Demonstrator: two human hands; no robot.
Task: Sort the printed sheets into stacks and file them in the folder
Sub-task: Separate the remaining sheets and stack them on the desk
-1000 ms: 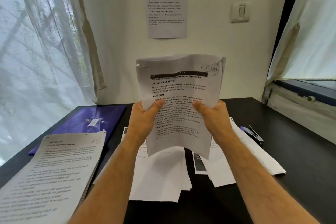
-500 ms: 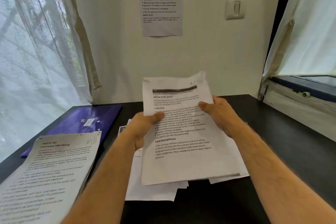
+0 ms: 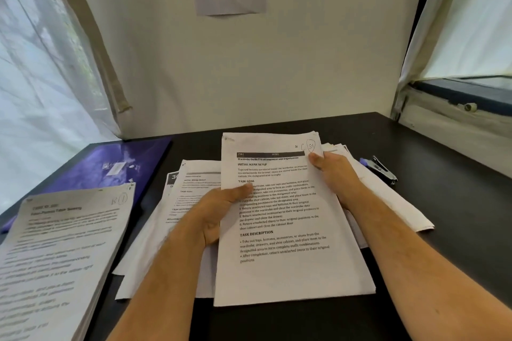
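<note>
Because the bundle of printed sheets (image 3: 279,219) is only thin paper, it should be light and floppy, prone to sag, fan out or slide sheet over sheet unless both long edges are pinched together, and its corners would crease easily. The left hand (image 3: 219,216) has its grip closed on the left edge about halfway up, thumb on top of the print and the fingers hidden beneath; the right hand (image 3: 336,177) pinches the right edge nearer the top corner, thumb on the page beside a handwritten mark. So the bundle lies between the two hands, its top end toward the wall and its near edge low over the dark bench (image 3: 415,152); whether that edge touches cannot be told. It sits above loose sheets (image 3: 188,202) spread under and to the left, and more sheets (image 3: 393,202) fan out beneath the right wrist. A thick sorted stack (image 3: 61,252) lies well apart on the left, overlapping the near corner of the purple folder (image 3: 116,163). A stapler (image 3: 381,170) rests just beyond the right-hand papers. Holding at mid-edge on both sides looks the safest way to lower it flat.
</note>
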